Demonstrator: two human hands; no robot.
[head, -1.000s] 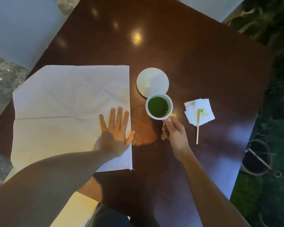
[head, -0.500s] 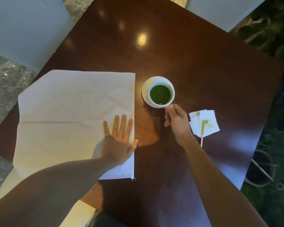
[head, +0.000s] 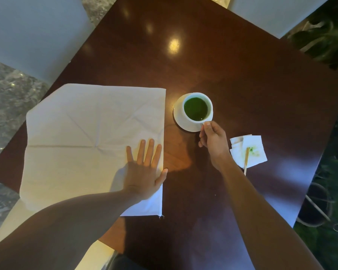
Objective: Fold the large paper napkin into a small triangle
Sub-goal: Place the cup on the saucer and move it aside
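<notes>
The large white paper napkin (head: 82, 137) lies unfolded and creased on the left part of the dark table, its left corners hanging over the table edge. My left hand (head: 145, 170) rests flat on the napkin near its right edge, fingers spread. My right hand (head: 213, 142) pinches the handle of a white cup (head: 197, 108) filled with green liquid. The cup stands on a white saucer (head: 180, 121) just right of the napkin.
Small stained white napkins (head: 251, 151) with a wooden stirrer (head: 246, 161) lie right of my right hand. The dark wooden table (head: 232, 65) is flanked by grey chairs (head: 31, 32) at the back; plants and pots stand at the right.
My right hand carried the cup from the bare table onto the saucer and still holds its handle. My left hand stayed flat on the napkin.
</notes>
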